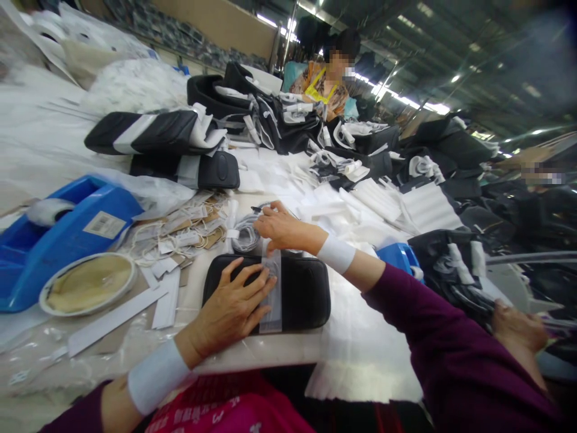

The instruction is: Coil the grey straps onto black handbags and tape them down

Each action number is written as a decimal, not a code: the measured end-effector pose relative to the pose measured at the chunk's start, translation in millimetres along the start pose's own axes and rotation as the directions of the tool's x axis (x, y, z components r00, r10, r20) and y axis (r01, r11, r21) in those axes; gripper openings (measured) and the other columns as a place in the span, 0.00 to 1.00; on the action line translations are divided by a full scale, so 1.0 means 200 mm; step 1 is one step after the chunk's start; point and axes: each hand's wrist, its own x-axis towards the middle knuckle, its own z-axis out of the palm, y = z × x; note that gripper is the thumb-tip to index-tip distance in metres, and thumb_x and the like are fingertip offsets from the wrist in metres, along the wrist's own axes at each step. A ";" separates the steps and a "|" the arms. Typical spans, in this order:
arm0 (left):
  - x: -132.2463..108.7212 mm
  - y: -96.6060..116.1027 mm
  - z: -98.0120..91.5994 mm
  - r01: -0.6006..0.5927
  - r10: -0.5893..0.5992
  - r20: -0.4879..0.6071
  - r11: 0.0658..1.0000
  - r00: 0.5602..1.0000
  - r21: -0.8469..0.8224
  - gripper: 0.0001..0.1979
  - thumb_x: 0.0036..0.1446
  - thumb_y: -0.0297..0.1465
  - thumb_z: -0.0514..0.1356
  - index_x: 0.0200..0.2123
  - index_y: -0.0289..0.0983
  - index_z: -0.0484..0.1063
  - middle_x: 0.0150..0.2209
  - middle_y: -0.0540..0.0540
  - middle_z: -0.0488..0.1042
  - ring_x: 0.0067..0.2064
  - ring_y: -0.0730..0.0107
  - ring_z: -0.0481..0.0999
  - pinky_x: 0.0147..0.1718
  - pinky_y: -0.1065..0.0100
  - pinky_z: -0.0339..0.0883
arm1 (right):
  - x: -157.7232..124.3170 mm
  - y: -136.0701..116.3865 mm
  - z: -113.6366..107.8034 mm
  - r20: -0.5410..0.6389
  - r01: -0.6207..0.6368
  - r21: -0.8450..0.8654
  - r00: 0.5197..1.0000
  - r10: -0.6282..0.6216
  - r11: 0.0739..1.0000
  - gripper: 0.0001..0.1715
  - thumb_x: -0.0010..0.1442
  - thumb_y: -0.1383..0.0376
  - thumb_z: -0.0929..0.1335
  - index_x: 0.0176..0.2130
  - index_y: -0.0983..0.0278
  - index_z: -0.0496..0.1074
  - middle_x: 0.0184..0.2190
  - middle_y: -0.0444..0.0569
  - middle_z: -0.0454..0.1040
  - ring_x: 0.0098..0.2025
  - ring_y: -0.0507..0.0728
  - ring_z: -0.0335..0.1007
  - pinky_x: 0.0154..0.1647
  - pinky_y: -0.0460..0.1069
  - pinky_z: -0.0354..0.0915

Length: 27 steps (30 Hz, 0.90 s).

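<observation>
**Black case (304, 294) under a spread left hand (234, 304)**

At the bottom of the frame, the wearer's pink garment (229, 412) meets the edge of the white table (288, 349). Just beyond, at bottom center, the black case lies flat with a clear strip (271, 316) across its middle. The left hand rests on top, its grip apart, fingers spread over the case and reaching the strip. The right hand (282, 228) bends its fingers over the strip's upper end, beside a coiled gray cord (244, 234); whether its grip pinches anything, I cannot tell.

At left lie white strips (119, 316), a round dish (85, 311) and a blue tape dispenser (58, 240), with a heap of string tags (193, 225) to their right. A co-worker's hand (518, 328) shows at lower right. Farther off, two stacked cases (162, 133) sit upper left, white foam sheets (428, 207) right of center, and a co-worker in a patterned top (349, 102) at top center.
</observation>
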 end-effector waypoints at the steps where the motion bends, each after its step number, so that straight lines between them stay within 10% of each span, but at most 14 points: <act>1: 0.00 0.00 0.00 0.002 -0.002 -0.002 1.000 1.000 -0.005 0.22 0.65 0.37 0.55 0.60 0.41 0.64 0.57 0.44 0.71 0.61 0.54 0.63 0.63 0.42 0.43 | 0.02 0.03 0.01 0.022 -0.032 0.028 0.999 0.032 0.999 0.23 0.53 0.54 0.74 0.40 0.69 0.71 0.39 0.56 0.75 0.48 0.65 0.61 0.52 0.59 0.51; 6: -0.02 0.00 0.01 0.015 -0.016 -0.018 0.999 1.000 -0.051 0.23 0.64 0.38 0.56 0.61 0.42 0.63 0.57 0.45 0.71 0.61 0.55 0.62 0.64 0.43 0.40 | 0.00 0.10 0.06 -0.173 -0.408 0.109 0.890 0.421 0.907 0.10 0.57 0.71 0.69 0.41 0.67 0.69 0.44 0.58 0.71 0.50 0.64 0.61 0.52 0.59 0.52; 10: -0.01 -0.01 -0.03 0.042 -0.042 0.006 0.990 0.999 -0.136 0.21 0.63 0.35 0.57 0.59 0.45 0.65 0.56 0.47 0.71 0.60 0.56 0.62 0.64 0.43 0.39 | -0.23 0.03 0.11 -0.383 -0.517 0.599 0.486 0.786 0.612 0.12 0.59 0.67 0.65 0.45 0.65 0.67 0.46 0.56 0.69 0.49 0.62 0.63 0.52 0.57 0.59; 13: 0.01 -0.02 -0.09 0.061 -0.052 0.043 0.965 0.998 -0.255 0.20 0.60 0.30 0.58 0.56 0.46 0.67 0.55 0.47 0.71 0.60 0.57 0.62 0.64 0.44 0.42 | -0.45 -0.07 0.20 -0.186 -0.386 0.875 0.291 0.938 0.293 0.29 0.59 0.54 0.65 0.55 0.65 0.62 0.54 0.60 0.65 0.54 0.63 0.64 0.54 0.57 0.62; 18: 0.01 -0.10 -0.17 0.282 -0.324 -0.031 0.862 0.945 -0.422 0.10 0.60 0.32 0.55 0.44 0.42 0.73 0.50 0.43 0.70 0.56 0.59 0.66 0.59 0.52 0.57 | -0.63 -0.22 0.36 0.327 -0.268 0.931 0.298 0.897 -0.250 0.50 0.53 0.43 0.67 0.63 0.69 0.56 0.56 0.66 0.66 0.55 0.65 0.68 0.54 0.56 0.64; 22: -0.02 -0.21 -0.11 0.602 -0.711 -0.125 0.663 0.692 -0.445 0.24 0.55 0.41 0.56 0.52 0.35 0.66 0.51 0.37 0.69 0.57 0.50 0.67 0.60 0.46 0.57 | -0.62 -0.25 0.38 0.401 -0.196 0.916 0.376 0.836 -0.351 0.50 0.51 0.42 0.69 0.61 0.69 0.59 0.54 0.62 0.71 0.54 0.64 0.69 0.57 0.55 0.61; 27: -0.03 -0.28 -0.06 0.714 -0.794 0.150 0.425 0.589 -0.556 0.38 0.49 0.49 0.58 0.58 0.31 0.62 0.60 0.33 0.66 0.63 0.46 0.63 0.63 0.49 0.54 | -0.59 -0.26 0.38 0.407 -0.114 0.911 0.399 0.822 -0.396 0.49 0.51 0.41 0.69 0.60 0.67 0.60 0.55 0.62 0.70 0.55 0.64 0.69 0.57 0.55 0.62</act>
